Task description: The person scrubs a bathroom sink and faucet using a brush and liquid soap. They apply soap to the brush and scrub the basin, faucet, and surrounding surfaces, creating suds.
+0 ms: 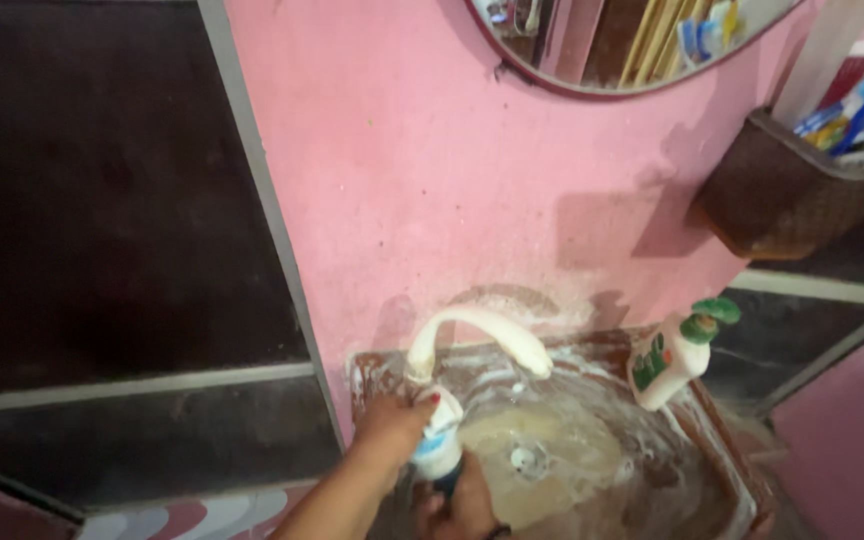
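White bottle (440, 440) upright, slightly tilted, both hands gripping

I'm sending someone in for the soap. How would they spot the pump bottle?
Find the soapy sink below the pink wall. On its back right corner, right of the curved white tap, leans the pump bottle: white with a green pump head, the only bottle on the rim.

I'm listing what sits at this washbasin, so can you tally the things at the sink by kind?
Curved white tap: 1
White pump bottle with green top: 1
White and blue bottle held at the tap base by the left hand, with the right hand below: 1
Soapy sink: 1
Brown wall basket: 1
Total: 5
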